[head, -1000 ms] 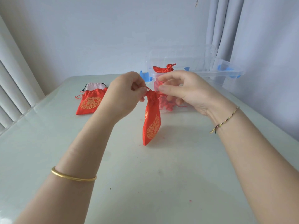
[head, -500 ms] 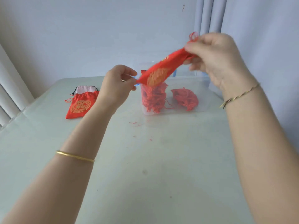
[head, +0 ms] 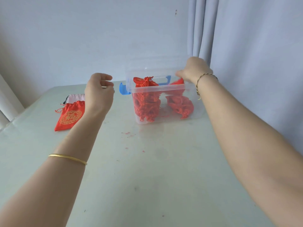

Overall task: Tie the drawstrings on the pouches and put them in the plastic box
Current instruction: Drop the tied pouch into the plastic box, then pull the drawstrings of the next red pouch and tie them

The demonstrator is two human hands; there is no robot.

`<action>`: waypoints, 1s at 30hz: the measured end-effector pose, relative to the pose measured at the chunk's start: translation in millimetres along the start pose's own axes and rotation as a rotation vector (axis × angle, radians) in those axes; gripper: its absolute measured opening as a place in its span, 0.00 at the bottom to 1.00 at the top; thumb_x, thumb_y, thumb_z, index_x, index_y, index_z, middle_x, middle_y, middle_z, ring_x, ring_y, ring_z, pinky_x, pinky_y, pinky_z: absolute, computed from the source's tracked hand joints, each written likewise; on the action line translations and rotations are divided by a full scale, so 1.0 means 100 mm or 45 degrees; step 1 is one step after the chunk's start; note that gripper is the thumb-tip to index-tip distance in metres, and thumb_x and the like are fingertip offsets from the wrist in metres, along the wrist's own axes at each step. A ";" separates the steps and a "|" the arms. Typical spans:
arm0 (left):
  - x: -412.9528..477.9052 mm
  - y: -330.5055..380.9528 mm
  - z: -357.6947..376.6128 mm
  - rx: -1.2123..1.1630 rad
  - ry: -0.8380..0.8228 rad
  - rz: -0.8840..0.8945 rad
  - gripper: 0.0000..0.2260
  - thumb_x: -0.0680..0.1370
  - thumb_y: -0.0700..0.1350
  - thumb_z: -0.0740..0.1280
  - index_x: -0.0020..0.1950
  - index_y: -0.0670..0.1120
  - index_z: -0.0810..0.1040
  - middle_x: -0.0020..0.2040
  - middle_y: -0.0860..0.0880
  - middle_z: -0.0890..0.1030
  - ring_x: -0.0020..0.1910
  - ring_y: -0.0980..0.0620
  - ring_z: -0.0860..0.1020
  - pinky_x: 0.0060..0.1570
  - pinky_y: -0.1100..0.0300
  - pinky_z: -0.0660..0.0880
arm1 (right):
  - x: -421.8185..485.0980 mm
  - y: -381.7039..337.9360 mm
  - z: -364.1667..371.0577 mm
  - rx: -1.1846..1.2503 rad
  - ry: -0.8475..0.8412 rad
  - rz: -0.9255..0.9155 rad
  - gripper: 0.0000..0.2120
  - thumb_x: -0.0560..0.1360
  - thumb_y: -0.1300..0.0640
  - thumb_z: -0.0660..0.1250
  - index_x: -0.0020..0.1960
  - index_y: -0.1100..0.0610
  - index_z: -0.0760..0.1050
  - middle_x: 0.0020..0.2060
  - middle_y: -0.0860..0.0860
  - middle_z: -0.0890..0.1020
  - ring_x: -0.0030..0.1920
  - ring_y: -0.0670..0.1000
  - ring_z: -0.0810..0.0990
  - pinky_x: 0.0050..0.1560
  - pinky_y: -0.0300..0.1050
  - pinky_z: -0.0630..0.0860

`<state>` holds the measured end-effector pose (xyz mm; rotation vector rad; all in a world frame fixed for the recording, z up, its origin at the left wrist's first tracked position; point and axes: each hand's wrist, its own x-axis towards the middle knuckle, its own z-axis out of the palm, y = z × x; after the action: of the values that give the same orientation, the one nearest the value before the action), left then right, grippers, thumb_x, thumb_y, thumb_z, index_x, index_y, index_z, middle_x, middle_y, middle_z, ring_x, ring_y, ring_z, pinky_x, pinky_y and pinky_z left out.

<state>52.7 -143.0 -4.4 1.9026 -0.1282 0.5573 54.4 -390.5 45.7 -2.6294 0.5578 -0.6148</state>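
Note:
A clear plastic box point(head: 193, 89) with blue latches stands at the back of the table, with several tied red pouches point(head: 146, 102) piled inside. My right hand point(head: 193, 69) reaches over the box's right rim and pinches the top of a red pouch point(head: 179, 82), which hangs down inside the box. My left hand point(head: 98, 92) hovers left of the box with loosely curled fingers and holds nothing. Another red pouch with a gold emblem point(head: 70, 116) lies flat on the table at the left, partly behind my left wrist.
A pale pink pouch point(head: 76, 97) lies under the top of the red one at the left. The box's clear lid point(head: 155, 66) stands up behind it. A grey curtain point(head: 246, 63) hangs close on the right. Red thread scraps point(head: 127, 133) dot the pale green table point(head: 147, 177).
My right hand carried the tied pouch from in front of me up and over, then down into the box. My left hand let go of it and stayed left of the box.

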 end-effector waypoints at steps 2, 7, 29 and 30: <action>0.02 -0.13 -0.05 0.063 0.044 -0.012 0.17 0.73 0.34 0.54 0.58 0.45 0.73 0.50 0.50 0.77 0.44 0.50 0.76 0.30 0.70 0.69 | -0.04 0.01 -0.02 -0.101 0.029 -0.003 0.09 0.74 0.60 0.61 0.35 0.57 0.65 0.42 0.53 0.72 0.44 0.56 0.69 0.47 0.45 0.64; 0.06 -0.64 -0.19 0.290 0.107 -0.107 0.15 0.73 0.35 0.57 0.55 0.44 0.76 0.51 0.49 0.77 0.50 0.46 0.76 0.44 0.58 0.71 | -0.38 -0.31 -0.06 0.117 0.202 -0.256 0.12 0.73 0.64 0.55 0.31 0.56 0.62 0.35 0.56 0.72 0.41 0.58 0.71 0.39 0.43 0.65; -0.48 -0.54 -0.71 0.699 -1.361 -0.040 0.08 0.77 0.45 0.65 0.53 0.48 0.82 0.46 0.53 0.81 0.43 0.57 0.79 0.50 0.61 0.75 | -1.38 -0.68 1.11 0.496 -0.709 -0.343 0.06 0.74 0.62 0.60 0.44 0.60 0.76 0.42 0.59 0.84 0.37 0.56 0.82 0.29 0.41 0.73; -0.50 -0.50 -0.70 0.555 -1.422 -0.076 0.08 0.76 0.43 0.66 0.52 0.47 0.82 0.43 0.53 0.82 0.39 0.58 0.79 0.47 0.63 0.76 | -1.39 -0.65 1.12 0.483 -0.734 -0.336 0.06 0.75 0.62 0.60 0.44 0.59 0.76 0.43 0.60 0.83 0.36 0.55 0.81 0.29 0.42 0.74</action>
<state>3.3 -68.6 -48.4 2.4302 -0.7046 -0.6274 12.8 -242.1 -64.6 -2.3622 -0.0766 -0.0045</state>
